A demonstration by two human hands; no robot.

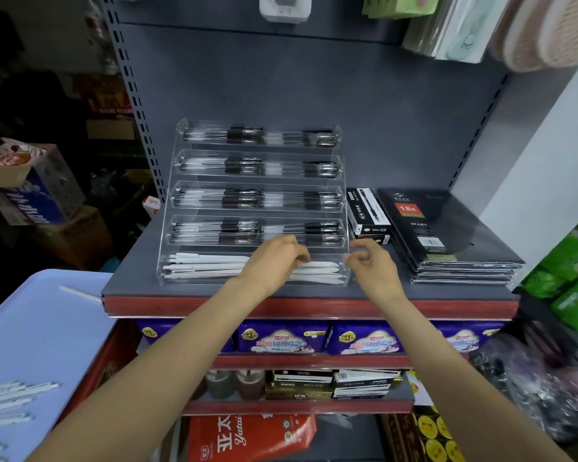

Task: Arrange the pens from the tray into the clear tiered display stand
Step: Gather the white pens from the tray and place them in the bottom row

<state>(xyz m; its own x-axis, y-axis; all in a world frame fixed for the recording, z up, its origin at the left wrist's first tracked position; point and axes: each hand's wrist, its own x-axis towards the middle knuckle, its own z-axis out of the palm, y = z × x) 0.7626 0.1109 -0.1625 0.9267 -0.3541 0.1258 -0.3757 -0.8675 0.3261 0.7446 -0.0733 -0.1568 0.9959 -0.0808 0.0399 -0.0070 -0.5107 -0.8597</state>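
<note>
Several white pens [214, 266] already lie in the bottom tier of the clear stand [177, 181], where the left hand [274, 263] curls onto them, seemingly tidying, the right hand [372, 265] loosely curled and empty beside, so next comes reaching to the tray [40, 328] for more

Small shop: slotted metal shelving [137, 105], stacked diaries [447, 235], pen boxes [367, 211], packaged goods [281, 338] below, cartons [37, 191] piled left.
</note>
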